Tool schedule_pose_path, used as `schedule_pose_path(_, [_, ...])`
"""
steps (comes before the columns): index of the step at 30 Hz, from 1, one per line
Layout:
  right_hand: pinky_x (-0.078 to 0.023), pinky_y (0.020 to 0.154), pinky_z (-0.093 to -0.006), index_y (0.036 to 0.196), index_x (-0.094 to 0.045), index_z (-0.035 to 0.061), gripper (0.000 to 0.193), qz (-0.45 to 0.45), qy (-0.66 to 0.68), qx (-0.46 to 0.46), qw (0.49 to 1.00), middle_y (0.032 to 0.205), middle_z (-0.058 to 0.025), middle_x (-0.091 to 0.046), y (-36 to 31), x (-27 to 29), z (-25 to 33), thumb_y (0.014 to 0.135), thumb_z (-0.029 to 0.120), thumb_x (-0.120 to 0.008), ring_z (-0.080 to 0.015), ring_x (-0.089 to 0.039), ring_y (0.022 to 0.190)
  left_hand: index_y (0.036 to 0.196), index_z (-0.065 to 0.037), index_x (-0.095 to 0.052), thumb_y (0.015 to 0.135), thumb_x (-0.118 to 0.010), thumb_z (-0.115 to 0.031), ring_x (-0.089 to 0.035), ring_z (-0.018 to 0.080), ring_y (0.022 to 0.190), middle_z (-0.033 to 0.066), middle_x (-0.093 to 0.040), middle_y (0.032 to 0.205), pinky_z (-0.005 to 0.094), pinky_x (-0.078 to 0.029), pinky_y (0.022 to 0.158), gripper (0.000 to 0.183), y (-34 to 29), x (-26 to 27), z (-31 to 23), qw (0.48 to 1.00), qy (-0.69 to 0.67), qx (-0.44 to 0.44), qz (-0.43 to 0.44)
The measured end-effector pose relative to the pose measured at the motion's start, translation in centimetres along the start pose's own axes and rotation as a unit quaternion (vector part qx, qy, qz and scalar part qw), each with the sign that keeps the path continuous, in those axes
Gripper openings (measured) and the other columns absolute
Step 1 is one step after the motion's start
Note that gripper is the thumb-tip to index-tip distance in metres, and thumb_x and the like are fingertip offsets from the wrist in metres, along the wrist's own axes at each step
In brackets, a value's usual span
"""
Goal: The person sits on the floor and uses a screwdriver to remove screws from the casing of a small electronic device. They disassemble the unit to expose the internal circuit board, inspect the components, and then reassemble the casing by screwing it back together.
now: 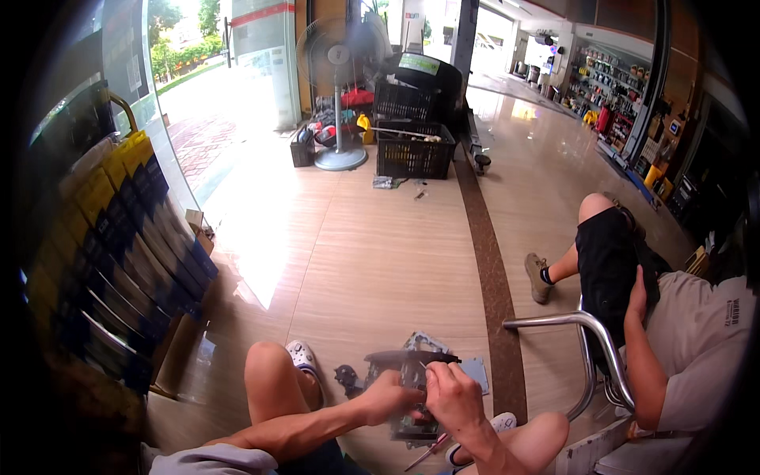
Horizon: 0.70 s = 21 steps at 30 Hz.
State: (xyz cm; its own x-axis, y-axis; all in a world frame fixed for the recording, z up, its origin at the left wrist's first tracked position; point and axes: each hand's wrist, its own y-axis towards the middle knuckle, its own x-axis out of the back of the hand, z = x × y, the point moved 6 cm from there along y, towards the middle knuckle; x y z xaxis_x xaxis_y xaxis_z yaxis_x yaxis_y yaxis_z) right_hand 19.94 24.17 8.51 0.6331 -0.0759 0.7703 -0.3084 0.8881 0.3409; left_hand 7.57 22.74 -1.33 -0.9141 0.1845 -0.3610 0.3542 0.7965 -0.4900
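Low between my knees is a dark housing (396, 361) with a curved black top edge. My left hand (388, 398) is closed against its near side, fingers curled and partly hidden. My right hand (454, 390) is pinched at the housing's right side; a thin light sliver shows at its fingertips, too small to name. Below the hands, a board-like part (416, 430) with green and dark pieces shows. A screwdriver (428, 452) with a reddish handle lies slanted beside my right forearm. A small black part (347, 380) is left of the housing.
A grey flat plate (476, 374) and a metal bracket (426, 341) lie beyond the hands. On the right a seated person (697, 332) is beside a chrome tube frame (566, 318). Packaged goods (119, 237) hang at left; a fan (339, 111) and black crates (416, 152) stand ahead.
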Motion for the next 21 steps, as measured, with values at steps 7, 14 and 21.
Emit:
schedule_pose_path(7, [-0.056, 0.058, -0.0446, 0.104, -0.066, 0.0092, 0.011, -0.099, 0.012, 0.024, 0.995, 0.088, -0.0115, -0.065, 0.1, -1.2, -1.1, 0.095, 0.014, -0.062, -0.0343, -0.068, 0.072, 0.092, 0.002, -0.07, 0.087, -0.067, -0.009, -0.062, 0.0103, 0.071, 0.0043, -0.067, 0.083, 0.0277, -0.052, 0.061, 0.012, 2.2, 0.9, -0.1, 0.998, 0.008, -0.059, -0.015])
schedule_pose_path(14, [-0.057, 0.062, -0.0452, 0.105, -0.066, 0.0084, 0.013, -0.127, 0.065, -0.002, 0.99, 0.09, -0.013, -0.067, -0.5, -2.0, -1.6, 0.095, 0.014, -0.062, -0.0369, -0.069, 0.075, 0.088, 0.0, -0.07, 0.087, -0.066, -0.013, -0.059, 0.0093, 0.067, 0.0032, -0.066, 0.078, 0.0268, -0.044, 0.055, 0.014, 3.3, 2.0, 0.7, 0.994, 0.059, -0.087, -0.016])
schedule_pose_path(21, [-0.057, 0.064, -0.0476, 0.105, -0.066, 0.0074, 0.015, -0.055, 0.061, -0.032, 0.996, 0.089, -0.0148, -0.068, -0.2, -2.2, -2.0, 0.096, 0.017, -0.058, -0.0389, -0.07, 0.076, 0.096, -0.001, -0.07, 0.092, -0.066, -0.003, -0.067, 0.0123, 0.076, 0.0044, -0.07, 0.088, 0.0278, -0.054, 0.063, 0.006, 2.9, 3.2, 1.5, 0.998, 0.065, -0.003, -0.007])
